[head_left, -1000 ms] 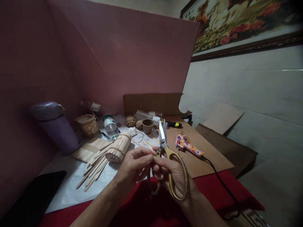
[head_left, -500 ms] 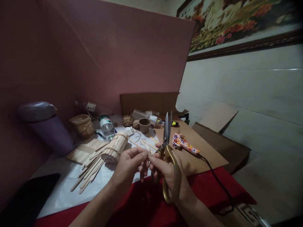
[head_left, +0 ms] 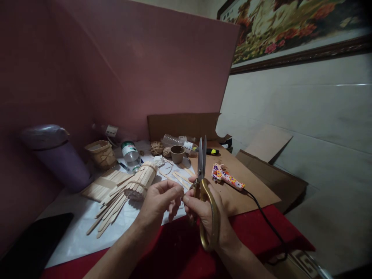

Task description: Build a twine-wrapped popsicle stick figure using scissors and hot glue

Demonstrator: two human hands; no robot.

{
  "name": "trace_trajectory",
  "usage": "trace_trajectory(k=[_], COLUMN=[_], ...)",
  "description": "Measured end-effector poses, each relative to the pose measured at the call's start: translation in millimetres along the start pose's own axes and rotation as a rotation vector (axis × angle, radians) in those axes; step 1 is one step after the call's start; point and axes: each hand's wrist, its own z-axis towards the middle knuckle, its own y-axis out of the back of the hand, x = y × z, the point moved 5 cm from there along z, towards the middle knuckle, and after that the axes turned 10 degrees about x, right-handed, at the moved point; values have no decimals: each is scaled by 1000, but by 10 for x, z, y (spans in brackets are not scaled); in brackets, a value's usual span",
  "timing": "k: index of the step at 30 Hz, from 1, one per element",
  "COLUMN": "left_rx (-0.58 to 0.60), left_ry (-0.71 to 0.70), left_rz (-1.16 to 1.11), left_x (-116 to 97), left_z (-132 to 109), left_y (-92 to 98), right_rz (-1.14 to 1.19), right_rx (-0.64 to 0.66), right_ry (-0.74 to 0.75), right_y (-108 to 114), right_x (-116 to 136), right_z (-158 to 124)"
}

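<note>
Gold-handled scissors (head_left: 209,209) sit in my right hand (head_left: 203,211), blades pointing up and slightly parted. My left hand (head_left: 161,197) is pinched close beside it, the fingertips of both hands nearly meeting. Whatever lies between those fingertips is too small to make out. Just left of my left hand, a bundle of wooden craft sticks (head_left: 143,178) bound with twine round a clear bottle lies on its side. Loose craft sticks (head_left: 109,219) fan out in front of it on white paper (head_left: 75,240).
A flower-patterned glue gun (head_left: 228,178) with a black cord rests on cardboard (head_left: 250,197) at right. Behind stand a brown cup (head_left: 178,155), twine balls (head_left: 157,148), plastic bottles (head_left: 130,155) and a woven basket (head_left: 101,155). A purple cylinder (head_left: 65,166) stands far left.
The scissors have shifted slightly left, with the blades turned a little. A pale sliver seen earlier between the fingertips no longer shows clearly. My left hand has hardly moved.
</note>
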Motion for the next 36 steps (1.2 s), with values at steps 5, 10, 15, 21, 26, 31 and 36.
trace_trajectory(k=[5,10,15,21,26,31,36], left_rx=[7,9,23,-7,-46,-105,-156], left_ry=[3,15,21,18,-33,-41,-80], left_rz=[19,61,102,105,33,49,302], left_x=[22,32,15,0,-26,-9,-276], left_z=[16,10,9,14,55,108,160], left_y=[20,25,26,47,106,194,144], right_rz=[-59,-63,-57,-28,68,178,206], right_rx=[-18,-25,-9,26,-84,-194,-209], right_ry=[-18,0,13,-10,23,38,17], right_y=[-20,-11,7,16,169,306,328], right_x=[36,33,12,-26,-213,-350,-346], right_z=[-27,-18,3,12,86,88,26])
